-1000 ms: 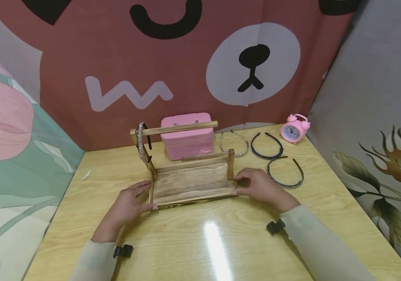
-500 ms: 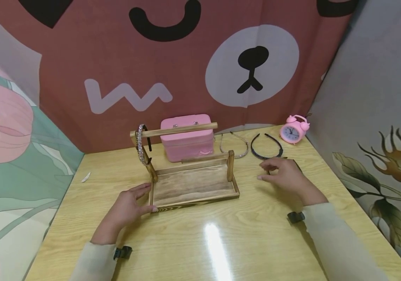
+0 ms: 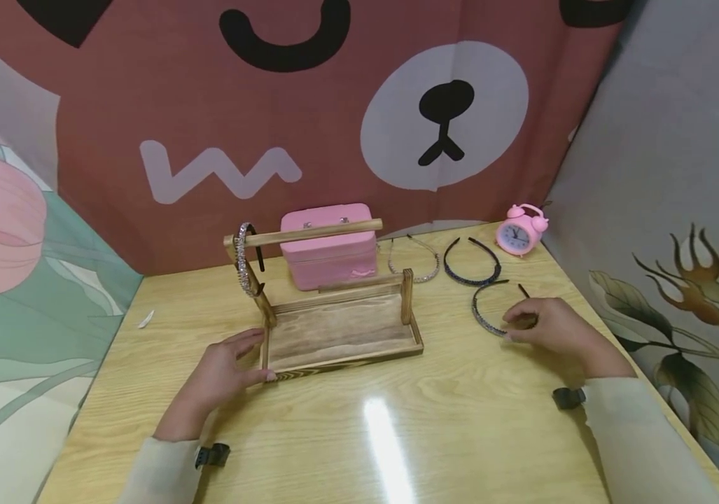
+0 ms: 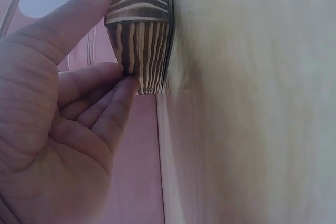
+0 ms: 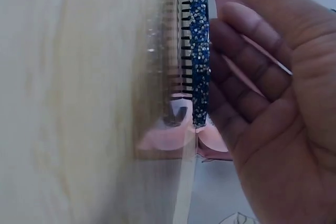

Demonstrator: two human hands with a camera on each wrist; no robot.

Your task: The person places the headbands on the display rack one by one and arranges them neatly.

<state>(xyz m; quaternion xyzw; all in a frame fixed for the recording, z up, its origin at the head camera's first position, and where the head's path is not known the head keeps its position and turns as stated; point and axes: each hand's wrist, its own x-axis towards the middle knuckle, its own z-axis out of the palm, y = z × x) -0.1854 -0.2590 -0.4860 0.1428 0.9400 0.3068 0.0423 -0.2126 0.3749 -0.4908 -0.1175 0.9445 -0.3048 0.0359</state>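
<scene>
A wooden rack [image 3: 346, 325] with a tray base and a raised bar stands on the table. My left hand [image 3: 217, 371] grips its left end; in the left wrist view, the thumb and fingertips meet the striped corner [image 4: 139, 51]. A sparkling headband [image 3: 242, 259] hangs on the left part of the bar. My right hand [image 3: 551, 329] is at a glittery headband [image 3: 482, 315] lying on the table. In the right wrist view its loosely bent fingers lie right beside the blue, stone-covered band [image 5: 200, 51]; the thumb tip is out of frame.
A pink box [image 3: 327, 262] stands behind the rack. A pale headband [image 3: 425, 278] and a dark headband [image 3: 472, 281] lie to its right. A pink alarm clock [image 3: 517, 234] stands at the back right; a small white feather-like piece [image 3: 146, 319] lies left.
My right hand has let go of the rack's right end and moved right to the nearest glittery headband. My left hand has stayed on the rack; the view has shifted slightly.
</scene>
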